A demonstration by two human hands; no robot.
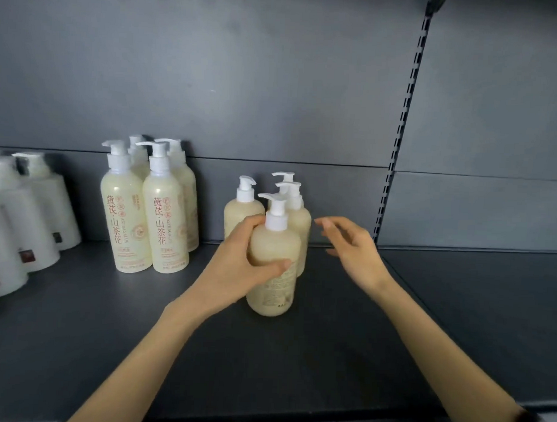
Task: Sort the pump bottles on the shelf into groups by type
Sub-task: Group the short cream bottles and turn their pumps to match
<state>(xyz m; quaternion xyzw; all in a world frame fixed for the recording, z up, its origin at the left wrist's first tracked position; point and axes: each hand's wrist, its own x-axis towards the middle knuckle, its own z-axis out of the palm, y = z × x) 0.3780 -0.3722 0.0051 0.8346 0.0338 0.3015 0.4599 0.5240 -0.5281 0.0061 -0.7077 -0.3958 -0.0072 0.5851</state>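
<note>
head view: left hand wraps a cream plastic pump bottle with white pump, upright on a dark grey metal shelf in front of three matching bottles, likely seating it with its type. right hand hovers just beside, fingers relaxed, empty. taller red-lettered cream bottles and white bottles stand apart left; grey back panel behind.

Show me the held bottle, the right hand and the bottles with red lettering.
held bottle (277, 242): head view, upper body under the pump.
right hand (354, 248): head view, back of the hand.
lettered bottles (125, 230): head view, front left bottle's label.
</note>
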